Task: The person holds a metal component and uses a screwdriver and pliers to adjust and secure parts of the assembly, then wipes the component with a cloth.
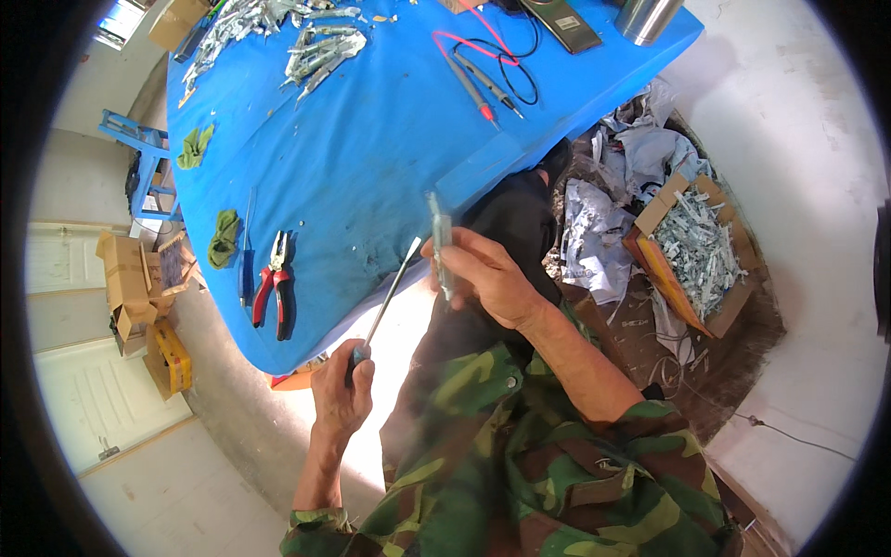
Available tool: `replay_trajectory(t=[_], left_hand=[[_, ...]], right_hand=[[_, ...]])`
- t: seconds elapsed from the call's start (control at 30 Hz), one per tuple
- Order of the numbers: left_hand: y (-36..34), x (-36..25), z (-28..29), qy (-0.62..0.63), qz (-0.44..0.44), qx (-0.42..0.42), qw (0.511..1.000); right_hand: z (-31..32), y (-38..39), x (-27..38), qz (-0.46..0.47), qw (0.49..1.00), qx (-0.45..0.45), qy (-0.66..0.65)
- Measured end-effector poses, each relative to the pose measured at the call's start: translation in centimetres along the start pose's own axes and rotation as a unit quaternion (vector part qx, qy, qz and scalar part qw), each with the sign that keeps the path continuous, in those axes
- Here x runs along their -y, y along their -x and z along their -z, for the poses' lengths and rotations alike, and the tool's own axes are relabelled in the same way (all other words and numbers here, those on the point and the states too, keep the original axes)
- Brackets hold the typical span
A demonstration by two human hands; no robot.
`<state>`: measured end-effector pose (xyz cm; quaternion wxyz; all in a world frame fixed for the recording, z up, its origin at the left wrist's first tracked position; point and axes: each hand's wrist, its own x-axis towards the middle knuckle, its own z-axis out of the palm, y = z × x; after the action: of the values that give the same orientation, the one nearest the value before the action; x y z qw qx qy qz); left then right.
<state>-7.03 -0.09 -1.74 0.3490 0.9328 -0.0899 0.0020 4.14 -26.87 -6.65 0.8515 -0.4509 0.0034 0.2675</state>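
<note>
My left hand (343, 390) is closed round the dark blue handle of a screwdriver (393, 290), its flat tip pointing up and forward. My right hand (492, 286) grips a slim, pale, translucent part (442, 237), upright, just right of the screwdriver's tip and above the edge of the blue-covered table (348, 167). Red-and-black pliers (272, 288) lie on the table left of my hands, beside a thin blue tool (247, 251) and a crumpled green cloth (223, 237).
Metal pieces (320, 56), a second green rag (195, 147), probe leads (469, 88), a dark device (564, 20) and a steel cylinder (645, 19) lie farther back. Right, a carton of scrap (696, 260) and bags (589, 232). Left, cardboard boxes (125, 278) and a blue stool (147, 172).
</note>
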Motion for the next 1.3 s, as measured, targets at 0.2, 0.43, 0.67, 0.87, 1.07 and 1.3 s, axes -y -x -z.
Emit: replay_trajectory(t=[0.2, 0.43, 0.67, 0.87, 1.07, 1.3], left_hand=[[-0.2, -1.0, -0.4, -0.010, -0.033, -0.006, 0.999], [1.8, -1.8, -0.5, 0.046, 0.103, 0.013, 0.993], [2.3, -1.8, -1.4, 0.041, 0.096, 0.003, 0.995], [2.4, -1.6, -1.4, 0.051, 0.118, 0.011, 0.992], [2.8, -1.4, -0.8, 0.037, 0.119, 0.021, 0.992], [2.7, -3.5, 0.4, -0.007, 0.063, -0.064, 0.996]], right_hand=[[-0.4, 0.5, -0.1, 0.028, 0.991, -0.099, -0.086], [-0.2, -0.1, -1.8, 0.067, 0.982, -0.139, -0.112], [-1.1, -0.1, -1.9, 0.094, 0.974, -0.167, -0.121], [-1.2, 0.0, -2.1, 0.083, 0.976, -0.177, -0.095], [-1.4, -0.2, -2.2, 0.086, 0.976, -0.184, -0.076], [-1.9, 0.3, -2.2, 0.098, 0.972, -0.209, -0.045]])
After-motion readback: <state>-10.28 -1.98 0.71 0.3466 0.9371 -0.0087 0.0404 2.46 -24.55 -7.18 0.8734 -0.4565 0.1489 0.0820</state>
